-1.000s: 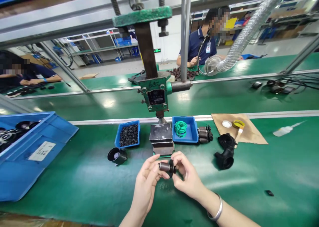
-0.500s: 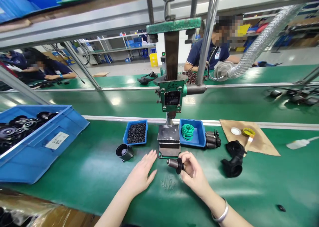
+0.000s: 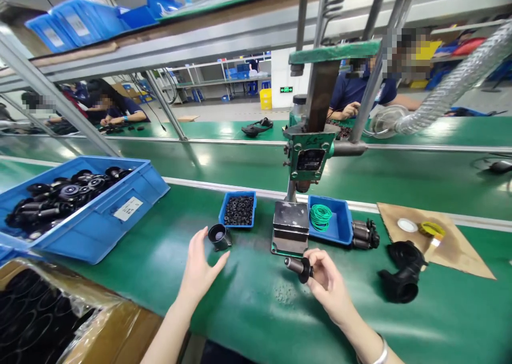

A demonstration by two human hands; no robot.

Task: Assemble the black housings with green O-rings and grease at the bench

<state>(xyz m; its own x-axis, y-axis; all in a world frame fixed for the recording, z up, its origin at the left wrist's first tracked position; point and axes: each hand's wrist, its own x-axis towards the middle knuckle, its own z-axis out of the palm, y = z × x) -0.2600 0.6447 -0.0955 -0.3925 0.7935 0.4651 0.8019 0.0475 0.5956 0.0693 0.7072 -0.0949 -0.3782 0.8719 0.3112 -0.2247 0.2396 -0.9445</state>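
My right hand pinches a dark cylindrical part with a black flange, its metal-coloured end pointing left, in front of the press base. My left hand is spread, thumb and fingers apart, beside a black cup-shaped housing standing on the green bench. Whether the fingertips touch the housing's rim I cannot tell. Behind the housing, a small blue bin holds small black rings. Right of the press base, another blue bin contains green rings.
The green press head hangs over its base. A large blue crate of black parts stands left, above an open carton. At right lie several dark cylinders, a black curved part and cardboard with a brush. Co-workers sit opposite.
My left hand has moved left from near the press base to the black housing, its fingers opening wider. My right hand keeps the flanged part. The view has turned left.
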